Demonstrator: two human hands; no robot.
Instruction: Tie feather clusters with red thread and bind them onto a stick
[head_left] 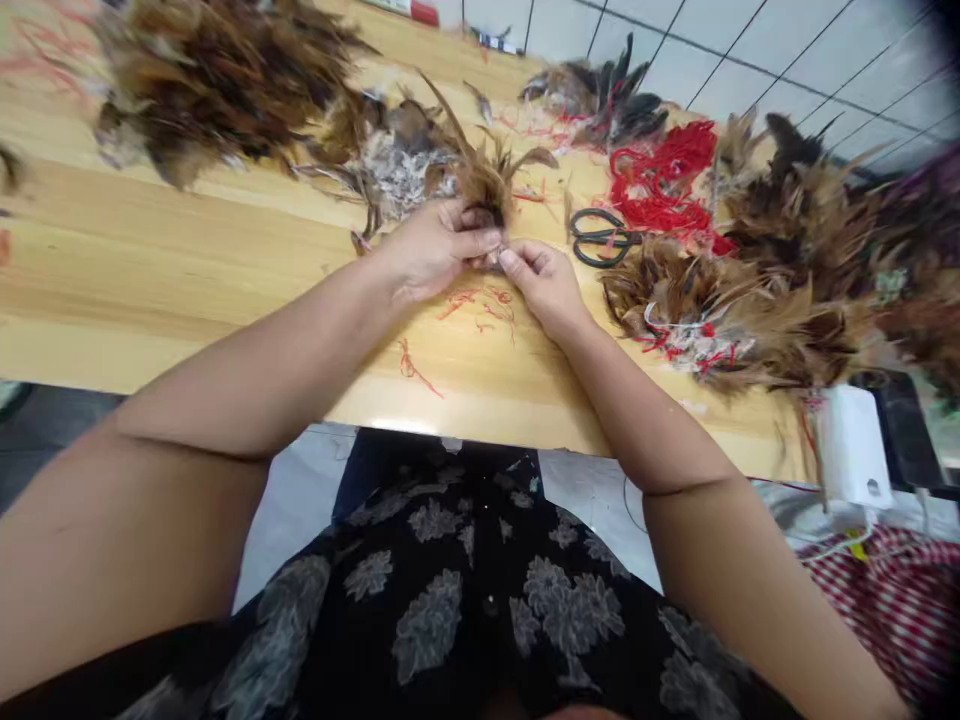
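My left hand (442, 248) is closed around a small bunch of brown feathers (491, 180), whose tips fan out away from me. My right hand (544, 283) meets it at the quill ends, thumb and fingers pinched together. Whatever lies between those right fingertips is too small to make out. Just beyond the left hand rests a loose heap of feathers with grey-white fluff (401, 160). Black-handled scissors (604, 238) lie right of my right hand. Bits of red thread (484, 298) are scattered on the wooden table (247, 250) below both hands.
A big pile of brown feathers (225, 80) covers the back left. Tangled red thread (664, 185) lies behind the scissors. To the right are tied feather bundles (720, 310), a white power bank (855, 445) and a dark phone (904, 430). A tiled wall (750, 50) stands behind.
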